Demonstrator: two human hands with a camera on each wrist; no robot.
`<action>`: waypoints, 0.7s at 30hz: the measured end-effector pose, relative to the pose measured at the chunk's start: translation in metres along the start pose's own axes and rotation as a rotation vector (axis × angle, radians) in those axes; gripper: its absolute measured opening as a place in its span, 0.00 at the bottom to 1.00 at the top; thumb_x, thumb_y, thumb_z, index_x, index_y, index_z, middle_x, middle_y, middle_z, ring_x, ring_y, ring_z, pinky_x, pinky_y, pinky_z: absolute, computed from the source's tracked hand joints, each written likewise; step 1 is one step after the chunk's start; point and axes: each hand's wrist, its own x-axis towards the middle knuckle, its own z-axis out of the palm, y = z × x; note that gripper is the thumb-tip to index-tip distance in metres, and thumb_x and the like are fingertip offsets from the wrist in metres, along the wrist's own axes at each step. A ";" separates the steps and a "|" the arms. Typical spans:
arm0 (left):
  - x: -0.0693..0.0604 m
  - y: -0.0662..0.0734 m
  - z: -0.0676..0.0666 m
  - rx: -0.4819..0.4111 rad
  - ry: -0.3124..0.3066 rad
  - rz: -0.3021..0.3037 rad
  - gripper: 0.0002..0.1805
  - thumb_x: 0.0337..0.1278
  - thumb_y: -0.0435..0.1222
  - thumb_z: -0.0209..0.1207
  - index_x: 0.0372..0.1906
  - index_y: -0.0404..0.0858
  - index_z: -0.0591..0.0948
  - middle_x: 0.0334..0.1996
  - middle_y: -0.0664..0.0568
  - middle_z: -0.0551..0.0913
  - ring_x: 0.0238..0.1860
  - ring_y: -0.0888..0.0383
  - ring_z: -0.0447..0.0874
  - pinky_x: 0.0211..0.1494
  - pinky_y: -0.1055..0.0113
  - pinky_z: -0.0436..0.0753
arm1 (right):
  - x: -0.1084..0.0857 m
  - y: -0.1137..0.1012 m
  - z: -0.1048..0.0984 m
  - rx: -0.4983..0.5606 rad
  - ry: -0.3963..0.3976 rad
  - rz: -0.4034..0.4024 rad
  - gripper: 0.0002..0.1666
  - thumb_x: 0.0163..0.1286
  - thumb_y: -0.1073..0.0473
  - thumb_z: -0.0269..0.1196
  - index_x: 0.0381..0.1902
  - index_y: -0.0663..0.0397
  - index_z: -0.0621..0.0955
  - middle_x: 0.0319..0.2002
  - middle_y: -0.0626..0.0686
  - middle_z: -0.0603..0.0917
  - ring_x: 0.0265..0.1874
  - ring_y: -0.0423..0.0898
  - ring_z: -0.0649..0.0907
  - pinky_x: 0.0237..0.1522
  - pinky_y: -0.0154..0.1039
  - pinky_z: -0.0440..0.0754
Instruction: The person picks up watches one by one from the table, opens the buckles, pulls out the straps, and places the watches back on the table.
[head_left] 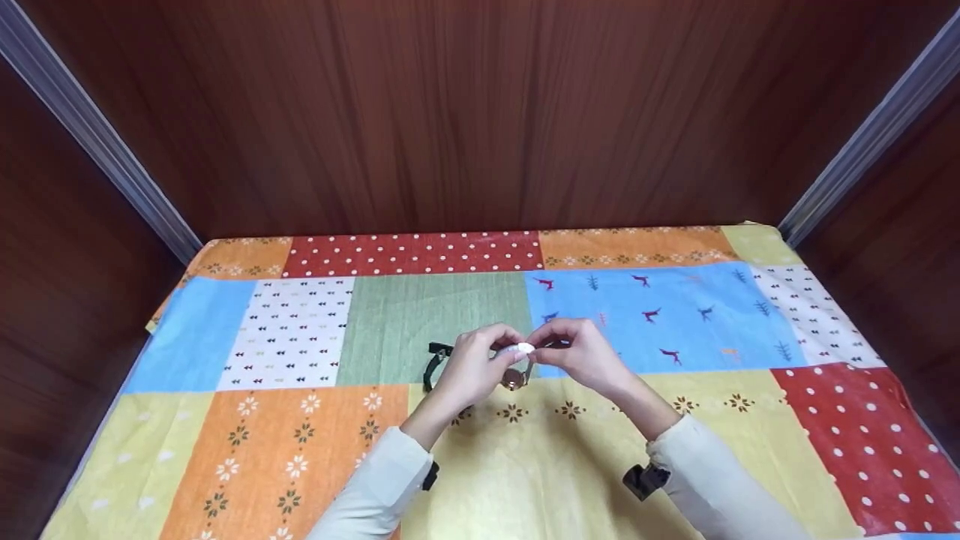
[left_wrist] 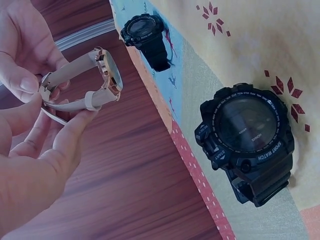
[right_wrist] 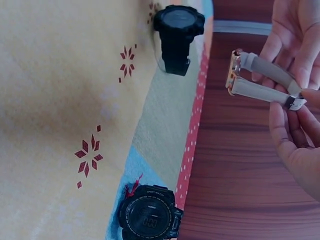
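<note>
Both hands pinch the pale strap of a wristwatch (left_wrist: 109,75) with a rose-gold case, held in the air above the cloth. My left hand (head_left: 472,367) grips the strap near its buckle end from one side. From the other side, the fingers of my right hand (head_left: 585,356) pinch the strap at the buckle (right_wrist: 295,102). The strap forms a closed loop, with the case hanging down; fingers partly cover the buckle, so how it is fastened cannot be told. A black sport watch (left_wrist: 245,125) stands beside my left hand. Another black sport watch (right_wrist: 150,212) is near my right hand.
A patchwork-patterned tablecloth (head_left: 300,435) covers the table. Dark wood-grain panels (head_left: 480,112) rise behind it and at both sides, with metal strips (head_left: 105,127) at the corners. Small black devices (head_left: 646,480) sit at the wrists over the pale sleeves.
</note>
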 end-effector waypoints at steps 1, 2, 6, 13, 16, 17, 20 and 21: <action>0.000 0.000 0.000 -0.004 0.000 0.000 0.04 0.56 0.32 0.58 0.36 0.38 0.81 0.33 0.53 0.82 0.38 0.57 0.79 0.45 0.63 0.76 | 0.000 0.000 0.000 -0.002 0.003 0.004 0.06 0.54 0.69 0.65 0.32 0.65 0.83 0.31 0.56 0.82 0.31 0.44 0.79 0.32 0.32 0.78; 0.000 0.000 -0.001 -0.008 -0.001 -0.001 0.04 0.56 0.32 0.58 0.36 0.38 0.81 0.33 0.53 0.82 0.38 0.57 0.79 0.45 0.63 0.76 | 0.000 -0.001 0.000 -0.004 0.006 0.009 0.06 0.54 0.68 0.65 0.32 0.65 0.83 0.31 0.56 0.82 0.30 0.44 0.79 0.32 0.32 0.78; -0.001 0.000 -0.003 -0.023 -0.004 -0.007 0.03 0.56 0.32 0.58 0.35 0.38 0.81 0.33 0.53 0.82 0.38 0.57 0.79 0.44 0.63 0.77 | 0.000 -0.001 0.000 0.019 0.011 0.024 0.07 0.55 0.68 0.65 0.33 0.65 0.83 0.31 0.56 0.82 0.28 0.41 0.77 0.29 0.32 0.75; 0.000 0.000 -0.003 -0.026 0.000 -0.015 0.03 0.56 0.32 0.58 0.35 0.37 0.80 0.31 0.53 0.81 0.37 0.57 0.80 0.42 0.63 0.78 | 0.000 -0.001 -0.002 0.049 0.000 0.054 0.07 0.55 0.68 0.64 0.33 0.64 0.83 0.31 0.55 0.81 0.26 0.42 0.76 0.26 0.30 0.73; 0.000 0.001 -0.003 -0.015 0.005 -0.020 0.02 0.56 0.31 0.58 0.34 0.37 0.80 0.30 0.54 0.81 0.36 0.58 0.80 0.40 0.65 0.78 | 0.001 -0.001 -0.002 0.031 -0.024 -0.001 0.07 0.55 0.71 0.63 0.34 0.67 0.82 0.32 0.57 0.81 0.32 0.46 0.79 0.34 0.33 0.78; -0.001 0.002 -0.003 -0.008 0.008 -0.019 0.02 0.56 0.31 0.58 0.34 0.37 0.80 0.30 0.54 0.81 0.36 0.58 0.79 0.40 0.65 0.78 | 0.001 -0.001 -0.001 0.021 -0.030 -0.020 0.07 0.55 0.71 0.62 0.34 0.67 0.81 0.33 0.58 0.81 0.33 0.47 0.79 0.35 0.33 0.79; -0.001 0.003 -0.003 0.011 0.011 -0.009 0.02 0.56 0.31 0.58 0.34 0.36 0.80 0.30 0.54 0.81 0.36 0.59 0.79 0.39 0.67 0.78 | 0.002 -0.001 0.000 -0.006 -0.033 -0.057 0.07 0.55 0.72 0.62 0.34 0.68 0.81 0.33 0.58 0.81 0.34 0.47 0.79 0.38 0.34 0.80; -0.001 0.004 -0.003 0.023 0.014 -0.003 0.02 0.56 0.31 0.58 0.34 0.36 0.80 0.30 0.54 0.81 0.36 0.59 0.79 0.40 0.67 0.78 | 0.002 -0.002 0.001 -0.013 -0.030 -0.063 0.07 0.55 0.72 0.62 0.34 0.68 0.81 0.32 0.58 0.81 0.34 0.47 0.79 0.38 0.34 0.80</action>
